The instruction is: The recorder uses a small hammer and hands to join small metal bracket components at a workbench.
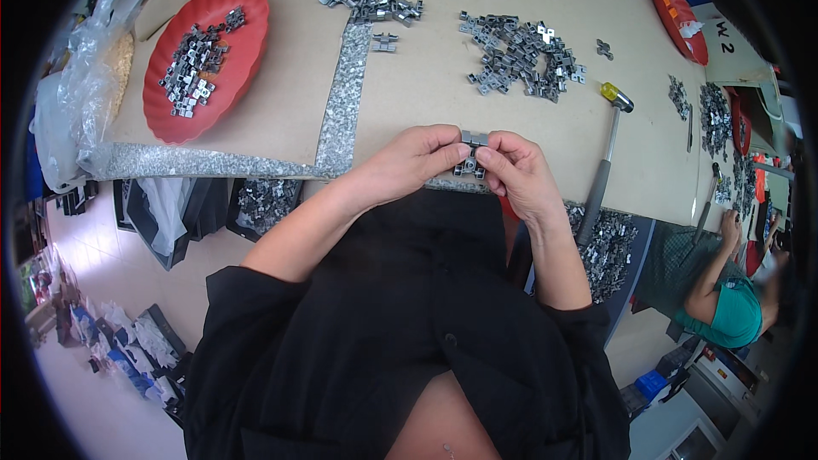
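Note:
A small grey metal bracket-like piece (474, 139) sits between my two hands, close to the table's near edge. My left hand (422, 155) pinches it from the left with thumb and forefinger. From the other side my right hand (520, 170) grips it, thumb on the front. The thumbs partly cover the piece, so its full shape is hidden. Beyond my hands lies a heap of similar metal pieces (503, 58) on the table. A hammer (607, 153) with a yellow-and-black head and grey handle rests to the right of my right hand.
Left on the table (281, 111) is a red scalloped dish (249, 68) with metal pieces. More pieces (375, 2) lie at the back. A second red dish (673, 13) stands far right. Bins of parts (264, 203) sit below the table edge. A person in green (734, 311) works at the right.

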Demonstrator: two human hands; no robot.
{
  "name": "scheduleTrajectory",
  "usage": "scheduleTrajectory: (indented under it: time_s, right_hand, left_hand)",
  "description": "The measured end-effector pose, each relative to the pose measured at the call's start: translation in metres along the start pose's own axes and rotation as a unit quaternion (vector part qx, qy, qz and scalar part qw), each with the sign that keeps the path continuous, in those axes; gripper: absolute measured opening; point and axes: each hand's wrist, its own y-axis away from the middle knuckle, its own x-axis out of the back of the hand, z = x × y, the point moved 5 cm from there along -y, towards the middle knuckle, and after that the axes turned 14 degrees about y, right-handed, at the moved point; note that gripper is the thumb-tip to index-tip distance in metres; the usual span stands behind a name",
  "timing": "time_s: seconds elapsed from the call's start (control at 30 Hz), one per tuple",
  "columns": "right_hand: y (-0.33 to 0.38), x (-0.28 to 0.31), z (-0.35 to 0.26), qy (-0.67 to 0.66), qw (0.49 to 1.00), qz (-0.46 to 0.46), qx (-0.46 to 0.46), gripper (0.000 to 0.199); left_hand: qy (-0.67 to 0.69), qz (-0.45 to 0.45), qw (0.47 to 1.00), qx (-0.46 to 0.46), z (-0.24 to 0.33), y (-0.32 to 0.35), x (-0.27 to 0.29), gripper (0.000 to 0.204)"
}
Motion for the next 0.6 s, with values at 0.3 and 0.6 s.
scheduleTrajectory:
  time_s: [0.3, 0.6]
  right_hand:
    - [-0.001, 0.0, -0.001, -0.049, 0.998, 0.041, 0.027, 0.016]
    - [0.005, 0.001, 0.002, -0.041, 0.979, 0.195, 0.043, 0.02]
  left_hand:
    - [-0.004, 0.013, 1.0, 0.019, -0.007, -0.002, 0.005, 0.025]
    - [-0.217, 0.263, 0.912, -0.229, 0.005, 0.004, -0.007, 0.031]
